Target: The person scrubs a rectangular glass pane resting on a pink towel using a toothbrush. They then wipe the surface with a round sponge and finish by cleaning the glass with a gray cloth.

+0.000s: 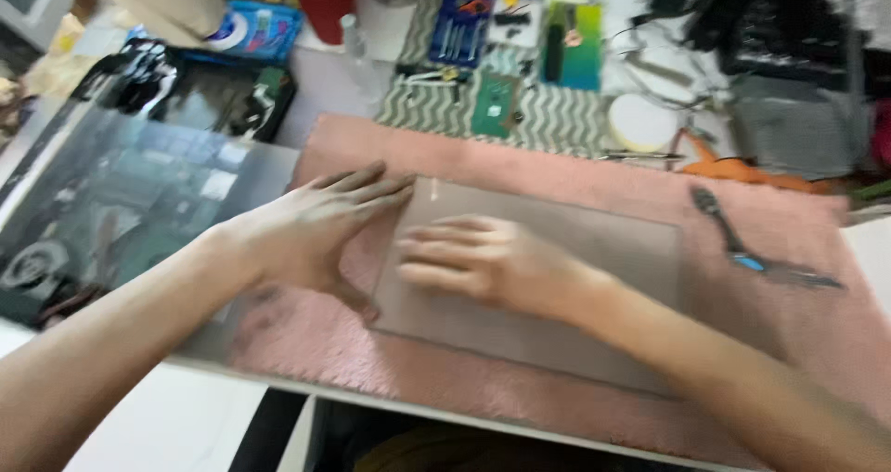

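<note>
While the head camera looked down on the desk, your two hands met over a flat, pale, see-through panel (pixel 548 286) that lay on a pink fuzzy mat (pixel 520 156). The panel's long axis ran left to right across your body, dipping a little toward the right, so most of it stretched away to the right of both hands. Your right hand (pixel 483 260) rested palm down on the panel's left part, fingers (pixel 436 249) spread flat and pointing left, gripping nothing. Your left hand (pixel 311 231) was also open, fingers straight and aimed right, with its fingertips (pixel 394 189) at the panel's upper left corner and its thumb near the lower left corner; whether it pinched the edge you could not tell, since the frame was blurred. So the left hand sat at the panel's short left edge, while the right sat on top of it. To your left, just beside the mat, lay an opened dark device (pixel 111 203). A pair of tweezers (pixel 742 245) lay on the mat, well apart to the right.
</note>
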